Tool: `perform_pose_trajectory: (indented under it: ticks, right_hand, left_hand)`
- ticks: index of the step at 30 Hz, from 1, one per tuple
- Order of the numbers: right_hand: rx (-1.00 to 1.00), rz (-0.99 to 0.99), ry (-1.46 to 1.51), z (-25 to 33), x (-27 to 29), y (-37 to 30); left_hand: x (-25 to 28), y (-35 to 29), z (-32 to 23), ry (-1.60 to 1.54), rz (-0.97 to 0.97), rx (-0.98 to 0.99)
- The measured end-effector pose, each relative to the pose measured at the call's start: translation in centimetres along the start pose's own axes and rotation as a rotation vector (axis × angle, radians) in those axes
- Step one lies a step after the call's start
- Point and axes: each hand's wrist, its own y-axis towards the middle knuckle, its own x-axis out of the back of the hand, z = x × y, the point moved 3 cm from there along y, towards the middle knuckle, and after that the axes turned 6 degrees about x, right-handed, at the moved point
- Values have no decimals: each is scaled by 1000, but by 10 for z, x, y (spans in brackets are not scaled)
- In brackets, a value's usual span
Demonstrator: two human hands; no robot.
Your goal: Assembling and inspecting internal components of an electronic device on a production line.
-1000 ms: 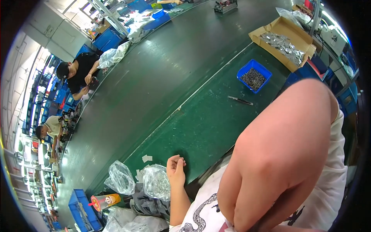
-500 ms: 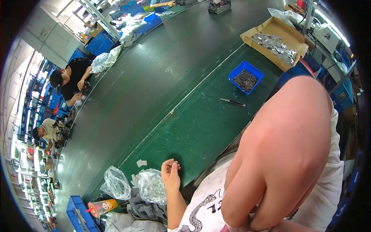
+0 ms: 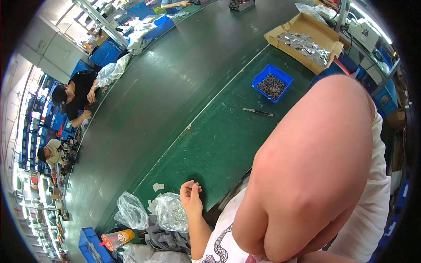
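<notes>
My left hand (image 3: 191, 199) rests at the near edge of the green table (image 3: 210, 144), its fingers loosely curled and no object showing in them. Beside it lies a clear plastic bag (image 3: 171, 212) of small pieces, with a few pale flat pieces (image 3: 158, 187) just beyond. My right hand (image 3: 302, 175) is raised very close, filling much of the lower right. Its fingers bend downward and inward; the fingertips are hidden, so I cannot see what they hold, if anything. Past it on the table are a utility knife (image 3: 258, 112) and a blue bin (image 3: 272, 83) of small dark metal parts.
A cardboard box (image 3: 302, 41) of silvery flat parts stands at the far right. Lower left are a crumpled clear bag (image 3: 131, 211), an orange drink cup (image 3: 117, 239) and a blue crate (image 3: 87, 245). Two people (image 3: 79, 96) work across the dark belt (image 3: 144, 101).
My right hand has shifted left and a little lower, covering more of my shirt. My left hand stays by the bag, its fingers still curled. The table's contents appear slightly shifted leftward as the view moves.
</notes>
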Motion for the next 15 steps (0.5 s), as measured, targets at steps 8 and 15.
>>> perform_pose_trajectory:
  ticks: [8,15]
  right_hand:
    - [-1,-39,17,-3,-4,-7]
    - [-2,-43,29,-5,-5,-7]
  left_hand:
    - [1,0,0,23,1,-15]
    - [3,-1,3,6,11,-19]
